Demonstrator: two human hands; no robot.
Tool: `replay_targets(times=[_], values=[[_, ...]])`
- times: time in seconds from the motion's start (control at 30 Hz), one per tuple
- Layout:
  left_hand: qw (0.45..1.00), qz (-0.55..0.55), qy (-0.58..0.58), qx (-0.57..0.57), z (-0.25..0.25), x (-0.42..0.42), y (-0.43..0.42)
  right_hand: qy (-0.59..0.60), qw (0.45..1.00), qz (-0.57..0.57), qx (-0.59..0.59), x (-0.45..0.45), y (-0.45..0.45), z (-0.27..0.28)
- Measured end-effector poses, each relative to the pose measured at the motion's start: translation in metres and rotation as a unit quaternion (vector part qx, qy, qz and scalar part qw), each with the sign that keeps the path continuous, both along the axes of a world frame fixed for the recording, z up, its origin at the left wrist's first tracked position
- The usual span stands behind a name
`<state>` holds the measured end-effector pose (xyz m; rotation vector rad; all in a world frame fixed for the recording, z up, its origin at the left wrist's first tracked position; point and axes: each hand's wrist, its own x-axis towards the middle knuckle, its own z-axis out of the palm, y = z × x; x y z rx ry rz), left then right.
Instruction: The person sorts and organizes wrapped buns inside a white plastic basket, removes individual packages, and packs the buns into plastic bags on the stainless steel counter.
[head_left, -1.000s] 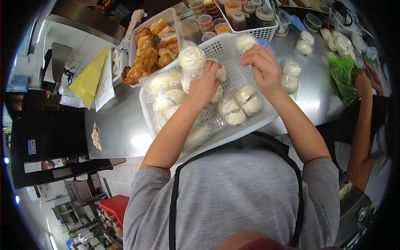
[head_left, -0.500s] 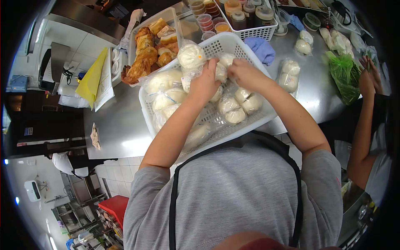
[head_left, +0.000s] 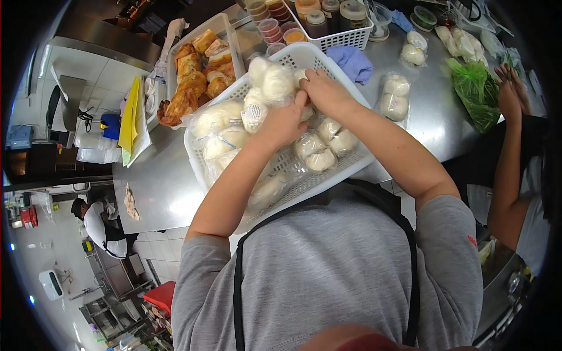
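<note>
A white perforated basket point(head_left: 345, 167) holds several clear plastic bags of round white buns. Over its far side my left hand point(head_left: 284, 124) is closed round a bag of white buns point(head_left: 275, 86) with a small printed label. Close beside it, my right hand point(head_left: 325, 93) has its fingers curled at the same bag's right side; its fingertips are partly hidden. Below my hands lie a pack of buns point(head_left: 316, 153) and another bun pack point(head_left: 338, 136). Larger bagged buns point(head_left: 219, 120) fill the basket's left side.
A tub of browned roast meat point(head_left: 193, 76) stands at the back left. Behind the basket are sauce cups point(head_left: 270, 28) and a bottle basket point(head_left: 345, 40). A blue cloth point(head_left: 351, 63), bagged buns point(head_left: 395, 96) and a green bag point(head_left: 475, 93) lie rightward, near another person's hands.
The bag of buns has turned in my hands, and its label shows now. My right hand has come nearer to my left. The whole view has shifted a little.
</note>
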<state>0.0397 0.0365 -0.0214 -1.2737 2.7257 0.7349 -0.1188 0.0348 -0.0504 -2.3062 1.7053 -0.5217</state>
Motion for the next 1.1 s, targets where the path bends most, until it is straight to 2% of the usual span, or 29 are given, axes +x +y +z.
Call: replay_targets(times=[0.13,0.23,0.27,0.3,0.33,0.37,0.43,0.5,0.53,0.6,0.63,0.73,0.77,0.83,0.87,0.9,0.97,1.1], values=[[0.996,-0.021,-0.083,-0.019,-0.018,-0.007,-0.003,0.009,1.0,-0.003,0.015,-0.001,0.0,-0.002],[0.999,-0.023,-0.034,-0.006,-0.017,-0.003,-0.004,-0.009,1.0,-0.003,0.018,-0.005,0.007,0.002],[0.999,-0.045,0.023,0.017,-0.014,0.0,-0.004,-0.01,1.0,-0.001,0.016,-0.008,0.008,0.006],[0.994,-0.064,0.08,0.038,-0.008,0.004,-0.004,-0.059,0.995,0.002,0.08,-0.013,0.008,0.014],[0.994,-0.061,0.08,0.037,0.002,0.006,-0.004,-0.107,0.984,0.004,0.145,-0.017,0.008,0.02],[0.991,-0.087,0.091,0.05,0.013,0.009,-0.004,-0.106,0.984,0.006,0.145,-0.02,0.01,0.023],[0.987,-0.106,0.102,0.059,0.038,0.017,-0.004,-0.302,0.948,0.02,0.093,-0.023,0.01,0.028],[0.983,-0.105,0.087,0.127,0.063,0.032,-0.002,-0.286,0.952,0.049,0.093,-0.02,0.009,0.035],[0.984,-0.096,0.088,0.122,0.076,0.039,-0.003,-0.271,0.955,0.071,0.094,-0.017,0.008,0.037],[0.976,-0.015,0.038,0.215,0.094,0.054,-0.005,-0.236,0.963,0.065,0.113,-0.007,0.011,0.036],[0.976,-0.008,0.04,0.212,0.096,0.061,-0.007,-0.202,0.969,0.049,0.132,-0.003,0.011,0.032],[0.995,0.082,-0.024,-0.053,0.076,0.084,-0.015,-0.223,0.97,0.022,0.097,0.008,0.003,0.007],[0.994,0.087,-0.024,-0.054,0.062,0.091,-0.015,-0.247,0.965,0.004,0.088,0.009,0.001,0.004],[0.977,0.091,-0.11,-0.16,0.049,0.088,-0.012,-0.269,0.957,-0.004,0.107,0.008,-0.002,0.007],[0.981,0.116,-0.141,-0.062,0.045,0.084,-0.016,-0.291,0.948,-0.018,0.125,0.005,-0.002,0.009],[0.981,0.116,-0.139,-0.063,0.043,0.081,-0.015,-0.289,0.949,-0.018,0.124,0.002,-0.001,0.013],[0.982,0.108,-0.134,-0.082,0.038,0.076,-0.013,-0.385,0.911,-0.06,0.135,-0.004,0.003,0.02],[0.981,0.136,-0.128,-0.044,0.04,0.064,-0.009,-0.427,0.89,-0.087,0.135,-0.022,0.007,0.029]])
